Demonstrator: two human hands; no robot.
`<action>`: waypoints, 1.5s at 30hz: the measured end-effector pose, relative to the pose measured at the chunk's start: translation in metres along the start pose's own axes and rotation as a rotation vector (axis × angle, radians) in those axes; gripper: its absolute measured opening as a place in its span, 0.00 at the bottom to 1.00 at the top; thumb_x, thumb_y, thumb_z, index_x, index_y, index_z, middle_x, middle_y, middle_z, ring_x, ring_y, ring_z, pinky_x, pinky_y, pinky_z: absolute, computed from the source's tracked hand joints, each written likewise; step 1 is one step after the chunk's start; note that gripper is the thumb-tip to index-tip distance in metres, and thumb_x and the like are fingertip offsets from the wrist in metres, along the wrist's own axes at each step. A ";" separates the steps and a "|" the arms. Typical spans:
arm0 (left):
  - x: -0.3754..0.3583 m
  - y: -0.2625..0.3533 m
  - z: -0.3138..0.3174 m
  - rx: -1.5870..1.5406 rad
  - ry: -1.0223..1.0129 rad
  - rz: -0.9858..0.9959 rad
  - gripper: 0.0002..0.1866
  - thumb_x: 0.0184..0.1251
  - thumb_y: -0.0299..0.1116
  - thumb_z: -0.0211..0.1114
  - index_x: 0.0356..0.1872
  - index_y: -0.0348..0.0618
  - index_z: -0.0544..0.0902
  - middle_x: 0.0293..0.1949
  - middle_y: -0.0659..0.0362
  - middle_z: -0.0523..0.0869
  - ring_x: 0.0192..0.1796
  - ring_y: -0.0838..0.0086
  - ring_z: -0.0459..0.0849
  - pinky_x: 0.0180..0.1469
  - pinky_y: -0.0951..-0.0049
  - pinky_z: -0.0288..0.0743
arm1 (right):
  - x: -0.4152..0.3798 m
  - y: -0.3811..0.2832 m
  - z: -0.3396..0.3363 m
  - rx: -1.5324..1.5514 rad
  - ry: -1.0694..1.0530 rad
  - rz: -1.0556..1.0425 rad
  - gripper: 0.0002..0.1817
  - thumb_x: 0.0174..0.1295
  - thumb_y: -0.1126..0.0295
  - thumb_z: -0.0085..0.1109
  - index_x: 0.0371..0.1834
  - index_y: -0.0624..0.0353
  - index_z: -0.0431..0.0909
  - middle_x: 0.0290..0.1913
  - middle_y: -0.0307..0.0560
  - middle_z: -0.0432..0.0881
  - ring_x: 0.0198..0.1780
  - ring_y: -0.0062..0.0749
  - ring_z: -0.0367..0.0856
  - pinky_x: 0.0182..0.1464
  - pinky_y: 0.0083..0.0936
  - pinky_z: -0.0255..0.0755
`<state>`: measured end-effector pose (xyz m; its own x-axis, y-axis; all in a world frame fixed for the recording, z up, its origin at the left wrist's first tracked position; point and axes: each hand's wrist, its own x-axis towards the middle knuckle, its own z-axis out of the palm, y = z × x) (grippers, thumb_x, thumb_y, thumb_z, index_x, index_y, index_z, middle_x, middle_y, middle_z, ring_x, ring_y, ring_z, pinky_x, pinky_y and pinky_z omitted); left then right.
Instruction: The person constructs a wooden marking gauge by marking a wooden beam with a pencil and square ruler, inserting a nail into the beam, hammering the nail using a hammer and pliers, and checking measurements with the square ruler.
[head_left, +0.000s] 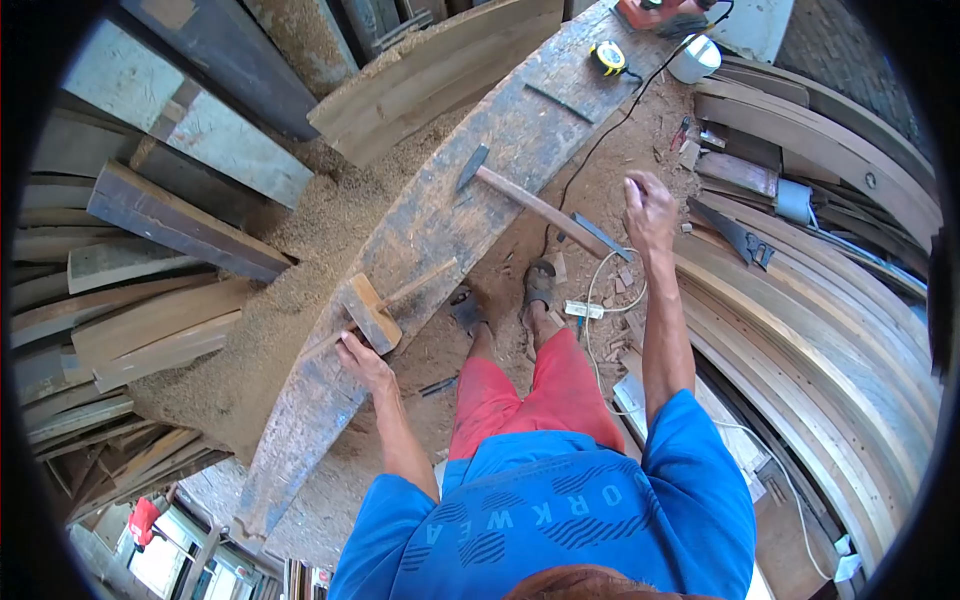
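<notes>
My left hand (366, 362) is at the near part of the long workbench (400, 235), its fingers closed around a wooden marking gauge (371, 314), a block with a thin stem passing through it. The stem slants across the bench top. My right hand (651, 208) is raised to the right of the bench, fingers curled in, with nothing visible in it. A hammer (540, 207) lies across the bench, its handle jutting over the edge below my right hand. Beside that handle end is a dark flat bar (598, 237).
On the far bench lie a thin dark strip (558, 103), a yellow tape measure (608, 58) and a red tool (655, 12) with a cord. A white container (695, 60), a handsaw (733, 234) and stacked planks (800, 320) are at right. A power strip (584, 309) lies near my feet.
</notes>
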<state>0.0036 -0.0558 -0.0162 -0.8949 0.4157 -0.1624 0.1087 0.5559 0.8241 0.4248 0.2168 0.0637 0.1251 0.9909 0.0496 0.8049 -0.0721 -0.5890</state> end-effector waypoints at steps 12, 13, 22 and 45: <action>0.000 -0.018 -0.004 -0.378 -0.032 -0.159 0.23 0.81 0.48 0.51 0.54 0.34 0.71 0.44 0.47 0.85 0.42 0.65 0.85 0.46 0.65 0.82 | 0.184 0.018 0.100 -0.253 -0.155 -0.256 0.09 0.63 0.67 0.59 0.43 0.56 0.85 0.40 0.60 0.86 0.45 0.58 0.85 0.48 0.48 0.78; 0.000 -0.017 -0.004 -0.421 -0.020 -0.173 0.23 0.81 0.49 0.50 0.54 0.35 0.71 0.44 0.48 0.85 0.42 0.65 0.85 0.46 0.66 0.81 | 0.191 0.018 0.104 -0.263 -0.160 -0.268 0.08 0.63 0.67 0.60 0.42 0.55 0.84 0.40 0.61 0.86 0.44 0.58 0.85 0.47 0.49 0.77; 0.002 0.000 -0.057 -0.184 0.327 -0.001 0.23 0.79 0.52 0.51 0.53 0.40 0.75 0.45 0.54 0.84 0.44 0.70 0.81 0.44 0.72 0.76 | 0.193 0.011 0.111 -0.484 -0.250 -0.260 0.14 0.59 0.72 0.59 0.48 0.64 0.78 0.46 0.61 0.83 0.50 0.58 0.84 0.51 0.50 0.79; -0.131 0.214 0.064 -0.306 -1.185 -0.087 0.06 0.70 0.29 0.70 0.44 0.40 0.85 0.38 0.65 0.86 0.41 0.83 0.82 0.45 0.80 0.76 | -0.129 -0.077 -0.032 1.029 -0.750 0.111 0.12 0.67 0.69 0.67 0.39 0.59 0.71 0.34 0.33 0.77 0.34 0.10 0.71 0.33 0.15 0.68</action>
<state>0.1720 0.0546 0.1467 0.0700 0.8720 -0.4845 -0.1805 0.4888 0.8535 0.3650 0.0911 0.1286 -0.4649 0.8305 -0.3069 -0.0495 -0.3705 -0.9275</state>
